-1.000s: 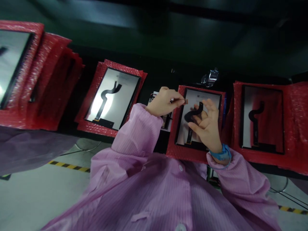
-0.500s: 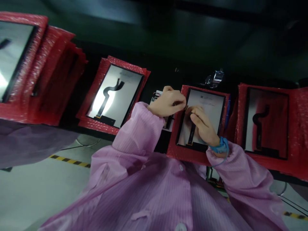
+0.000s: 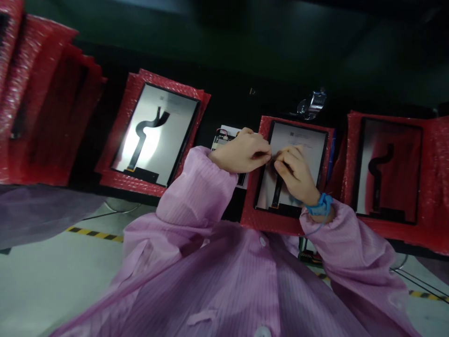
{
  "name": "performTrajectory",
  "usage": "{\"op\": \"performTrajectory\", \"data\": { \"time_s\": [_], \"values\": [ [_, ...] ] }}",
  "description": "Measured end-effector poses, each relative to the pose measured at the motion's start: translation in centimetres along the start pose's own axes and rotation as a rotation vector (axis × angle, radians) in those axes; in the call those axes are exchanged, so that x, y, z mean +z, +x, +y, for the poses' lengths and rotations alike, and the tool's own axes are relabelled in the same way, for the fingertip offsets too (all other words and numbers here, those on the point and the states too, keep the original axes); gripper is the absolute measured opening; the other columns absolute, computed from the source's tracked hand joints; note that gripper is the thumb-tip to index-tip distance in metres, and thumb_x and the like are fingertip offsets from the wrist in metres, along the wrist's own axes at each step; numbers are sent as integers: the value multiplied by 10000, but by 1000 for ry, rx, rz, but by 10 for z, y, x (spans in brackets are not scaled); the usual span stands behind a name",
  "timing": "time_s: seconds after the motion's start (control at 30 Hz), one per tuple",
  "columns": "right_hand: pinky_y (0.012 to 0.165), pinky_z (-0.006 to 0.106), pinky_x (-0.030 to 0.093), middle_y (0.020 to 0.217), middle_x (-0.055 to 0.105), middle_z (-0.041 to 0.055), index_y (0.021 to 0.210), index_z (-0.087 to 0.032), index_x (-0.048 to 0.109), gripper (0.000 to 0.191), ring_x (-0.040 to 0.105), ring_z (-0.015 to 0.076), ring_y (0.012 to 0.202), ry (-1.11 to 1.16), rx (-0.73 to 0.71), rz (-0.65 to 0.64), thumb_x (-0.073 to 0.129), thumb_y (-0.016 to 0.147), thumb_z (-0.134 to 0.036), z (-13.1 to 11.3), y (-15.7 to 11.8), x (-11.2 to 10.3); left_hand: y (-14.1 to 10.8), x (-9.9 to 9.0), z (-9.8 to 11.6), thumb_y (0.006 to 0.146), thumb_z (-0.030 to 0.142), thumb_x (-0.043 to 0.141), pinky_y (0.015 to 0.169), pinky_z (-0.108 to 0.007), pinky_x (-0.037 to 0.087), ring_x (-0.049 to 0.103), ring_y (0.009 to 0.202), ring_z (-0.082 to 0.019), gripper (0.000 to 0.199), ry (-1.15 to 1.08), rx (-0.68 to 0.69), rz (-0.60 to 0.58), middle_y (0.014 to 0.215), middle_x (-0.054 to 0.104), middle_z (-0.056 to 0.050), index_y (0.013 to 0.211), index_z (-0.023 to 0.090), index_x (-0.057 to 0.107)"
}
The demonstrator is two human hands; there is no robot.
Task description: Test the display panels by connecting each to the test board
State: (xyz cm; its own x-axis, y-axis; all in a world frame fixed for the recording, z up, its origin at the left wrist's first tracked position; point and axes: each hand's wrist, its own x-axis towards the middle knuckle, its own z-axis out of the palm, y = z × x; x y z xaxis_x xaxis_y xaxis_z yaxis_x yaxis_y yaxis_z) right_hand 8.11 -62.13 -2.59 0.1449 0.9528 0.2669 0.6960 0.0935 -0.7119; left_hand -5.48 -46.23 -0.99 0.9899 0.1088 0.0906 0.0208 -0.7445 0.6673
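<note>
A display panel with a black frame lies on a red bubble-wrap sleeve. From its lower edge a black ribbon cable runs up under my right hand. The fingers of that hand are pinched around the cable's upper end. My left hand reaches in from the left, thumb and forefinger pressed together over the panel's left edge, almost touching the right fingertips. Whatever sits between the left fingertips is too small to make out. A blue band circles my right wrist.
Left is another panel on red wrap, beyond it a stack of red sleeves. A further panel lies right. Partly behind my left hand is a white item with electronics. A shiny metallic object sits behind the middle panel.
The view has shifted, so the left panel and the red stack appear farther left. Both hands remain over the middle panel, with the right fingers curled slightly more.
</note>
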Motion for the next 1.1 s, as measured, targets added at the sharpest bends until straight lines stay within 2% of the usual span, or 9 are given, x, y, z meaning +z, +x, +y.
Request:
{"op": "performTrajectory", "data": {
  "time_s": [0.23, 0.5, 0.93, 1.1],
  "values": [
    [831, 418, 362, 838, 560, 39, 776, -233, 487, 256, 476, 226, 871, -63, 43, 51, 423, 993, -352, -2, -1, 1, 0, 0, 1, 872, 234, 478, 927, -399, 350, 622, 783, -175, 198, -7, -4, 21, 762, 689, -4, 725, 192, 605],
    [815, 413, 359, 833, 557, 36, 785, -230, 479, 204, 467, 218, 846, -83, 3, 108, 447, 981, -274, -5, -1, 2, 0, 2, 1, 877, 259, 477, 923, -409, 349, 624, 806, -186, 203, -13, -19, 47, 777, 673, -12, 740, 192, 610],
    [826, 416, 374, 850, 564, 34, 795, -232, 486, 209, 471, 225, 866, -58, 8, 84, 448, 991, -292, -4, -1, 4, 1, 4, -1, 893, 271, 464, 932, -410, 353, 627, 818, -187, 213, 18, -17, 38, 795, 678, -20, 765, 190, 613],
    [860, 427, 373, 876, 581, 38, 791, -235, 517, 220, 471, 238, 909, -96, 59, 68, 500, 978, -350, -1, -1, 4, 1, 4, -4, 880, 305, 503, 929, -416, 352, 620, 801, -187, 207, 4, -40, 58, 779, 673, -11, 759, 194, 630]
  ]
}}
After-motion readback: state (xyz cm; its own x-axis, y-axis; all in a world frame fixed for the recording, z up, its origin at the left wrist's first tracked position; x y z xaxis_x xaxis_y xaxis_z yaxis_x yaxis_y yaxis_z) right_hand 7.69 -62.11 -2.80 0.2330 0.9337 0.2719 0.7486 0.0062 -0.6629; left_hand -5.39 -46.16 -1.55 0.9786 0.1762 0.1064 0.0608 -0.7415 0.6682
